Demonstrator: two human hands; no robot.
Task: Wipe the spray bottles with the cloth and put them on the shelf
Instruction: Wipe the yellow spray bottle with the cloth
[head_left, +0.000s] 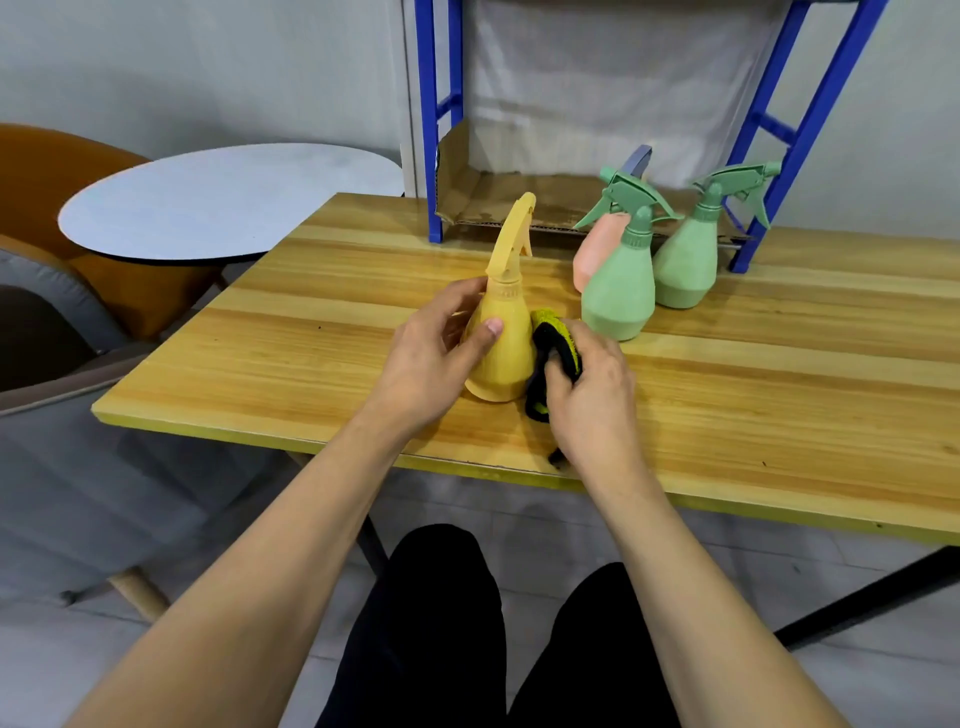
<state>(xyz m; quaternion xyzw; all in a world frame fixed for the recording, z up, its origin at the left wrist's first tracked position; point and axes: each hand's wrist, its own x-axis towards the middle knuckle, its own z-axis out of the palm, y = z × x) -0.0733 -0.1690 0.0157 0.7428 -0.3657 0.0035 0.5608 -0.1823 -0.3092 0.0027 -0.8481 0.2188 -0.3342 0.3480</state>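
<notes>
1. The yellow spray bottle (503, 343) stands on the wooden table (779, 395) near its near edge.
2. The left hand (431, 358) grasps it, thumb across the front.
3. The right hand (592, 395) clenches the cloth (556, 348) against the bottle's right side.

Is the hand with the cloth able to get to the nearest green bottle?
Probably yes. The right hand holds the cloth against the yellow bottle, and the nearest green bottle stands just beyond it on the table with nothing between. But its grip is full of cloth.
</notes>
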